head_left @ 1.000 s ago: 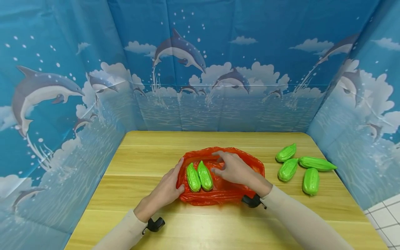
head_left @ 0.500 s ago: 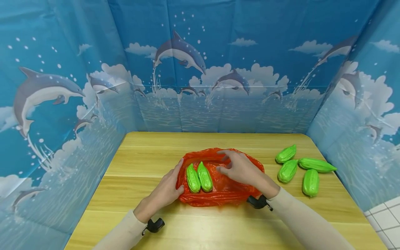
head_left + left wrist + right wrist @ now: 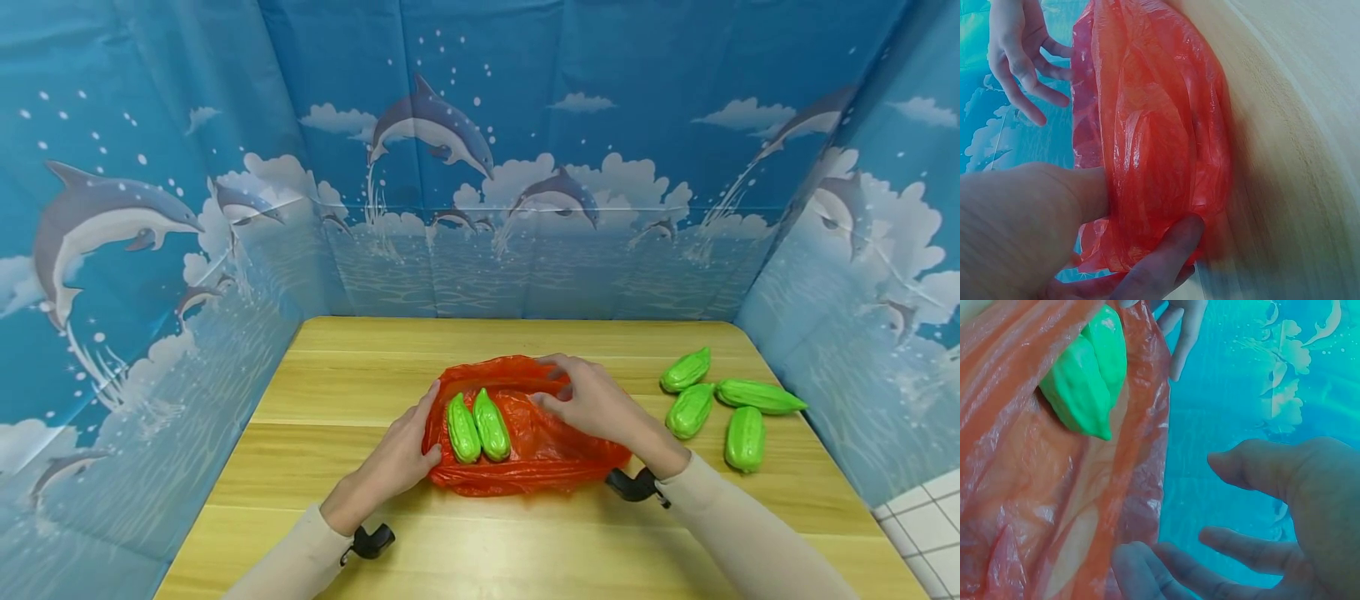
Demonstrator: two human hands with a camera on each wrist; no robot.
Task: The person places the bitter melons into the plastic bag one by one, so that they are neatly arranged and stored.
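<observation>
A red plastic bag (image 3: 536,421) lies spread open on the table, with two glossy green ridged gourds (image 3: 492,425) side by side in its left part. My left hand (image 3: 401,446) holds the bag's left end. In the left wrist view its thumb passes behind the red film while a finger (image 3: 1169,250) bends round the outside. My right hand (image 3: 596,404) hovers over the bag's right part, fingers spread in a loose curve and holding nothing. The right wrist view shows a gap between its thumb and fingers, with the gourds beyond.
Several more green gourds (image 3: 690,410) lie grouped on the right of the wooden table (image 3: 330,367). Blue dolphin-print sheets (image 3: 480,258) enclose the back and both sides. White tiles (image 3: 926,517) show past the table's right edge.
My right hand has drifted to the right over the bag, away from the two gourds. The left hand and all the gourds stay where they were.
</observation>
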